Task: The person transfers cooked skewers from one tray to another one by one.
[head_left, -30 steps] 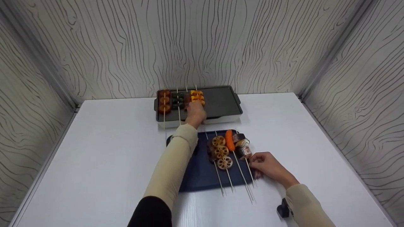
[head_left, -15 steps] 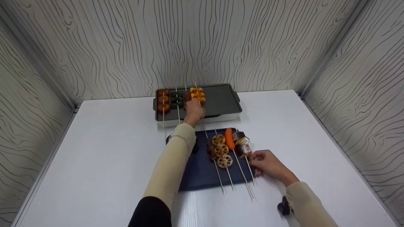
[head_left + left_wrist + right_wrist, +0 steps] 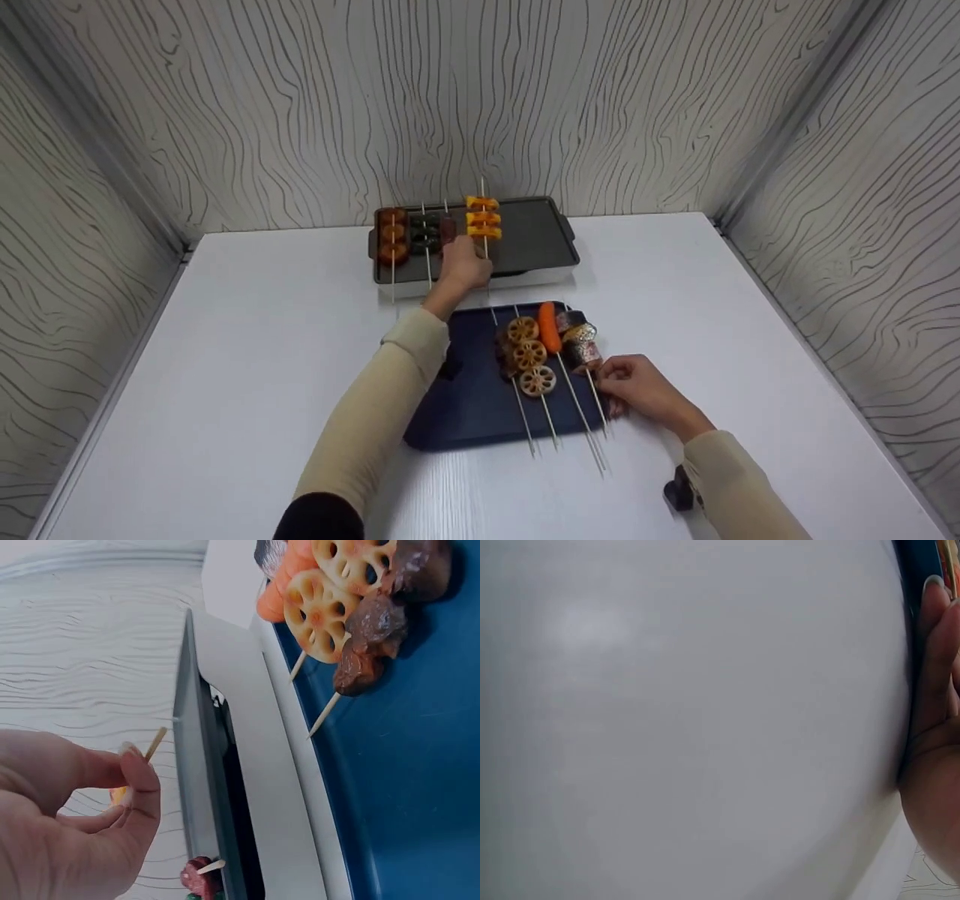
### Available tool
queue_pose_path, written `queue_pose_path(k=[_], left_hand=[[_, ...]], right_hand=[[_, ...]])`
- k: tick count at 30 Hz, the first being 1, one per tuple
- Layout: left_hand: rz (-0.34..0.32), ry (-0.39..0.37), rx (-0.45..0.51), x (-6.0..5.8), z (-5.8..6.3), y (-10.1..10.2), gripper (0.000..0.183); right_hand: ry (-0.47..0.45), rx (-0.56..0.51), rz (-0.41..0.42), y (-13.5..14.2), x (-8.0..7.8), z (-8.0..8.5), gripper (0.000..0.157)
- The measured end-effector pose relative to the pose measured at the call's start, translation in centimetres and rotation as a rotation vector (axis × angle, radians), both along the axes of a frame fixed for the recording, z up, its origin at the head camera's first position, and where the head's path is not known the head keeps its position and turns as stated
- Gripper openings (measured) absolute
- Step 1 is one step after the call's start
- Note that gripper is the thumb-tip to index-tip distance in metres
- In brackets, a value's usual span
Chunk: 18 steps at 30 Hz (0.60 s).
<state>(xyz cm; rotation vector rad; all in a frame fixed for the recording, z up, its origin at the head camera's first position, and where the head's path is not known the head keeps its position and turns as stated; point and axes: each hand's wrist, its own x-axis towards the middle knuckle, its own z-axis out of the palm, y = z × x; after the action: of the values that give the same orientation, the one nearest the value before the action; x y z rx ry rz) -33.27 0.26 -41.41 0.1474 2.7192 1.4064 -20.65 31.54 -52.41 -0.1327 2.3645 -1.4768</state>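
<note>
My left hand (image 3: 463, 262) pinches the stick of a skewer of yellow-orange pieces (image 3: 484, 219) above the dark griddle pan (image 3: 529, 234). In the left wrist view, the stick's end (image 3: 156, 742) pokes out between thumb and fingers. Left of it on the pan lie skewers of brown round slices (image 3: 393, 236), dark green pieces (image 3: 426, 234) and reddish meat (image 3: 448, 229). My right hand (image 3: 637, 390) holds the right rim of the blue tray (image 3: 469, 416) with curled fingers, beside the skewer of silvery-skinned chunks (image 3: 581, 349); its fingertips are partly hidden.
On the tray lie a lotus root skewer (image 3: 529, 354), a brown meat skewer (image 3: 376, 626) and an orange sausage skewer (image 3: 549, 328). A small black object (image 3: 679, 491) is by the right sleeve. Patterned walls (image 3: 480, 97) enclose the white table (image 3: 247, 352).
My left hand has shifted slightly, and the yellow skewer has moved right and up, away from the meat skewer. The right hand stays at the tray's rim.
</note>
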Motion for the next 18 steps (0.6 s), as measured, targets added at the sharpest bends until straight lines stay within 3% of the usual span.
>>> queue_pose_path(k=[4, 7, 10, 18], left_hand=[[-0.02, 0.024, 0.059, 1.7, 0.3, -0.8, 0.045], [-0.032, 0.018, 0.102, 2.9, 0.5, -1.3, 0.028], [-0.045, -0.025, 0.159, 4.1, 0.7, -1.7, 0.014], [-0.138, -0.116, 0.326, 7.3, -0.4, -2.6, 0.012]], right_hand=[[0.004, -0.014, 0.01, 0.0, 0.0, -0.1, 0.015], [0.022, 0.0, 0.023, 0.1, -0.1, -0.2, 0.015], [0.022, 0.003, 0.029, 0.0, -0.2, -0.2, 0.015], [0.006, -0.032, 0.037, 0.1, -0.3, 0.0, 0.018]])
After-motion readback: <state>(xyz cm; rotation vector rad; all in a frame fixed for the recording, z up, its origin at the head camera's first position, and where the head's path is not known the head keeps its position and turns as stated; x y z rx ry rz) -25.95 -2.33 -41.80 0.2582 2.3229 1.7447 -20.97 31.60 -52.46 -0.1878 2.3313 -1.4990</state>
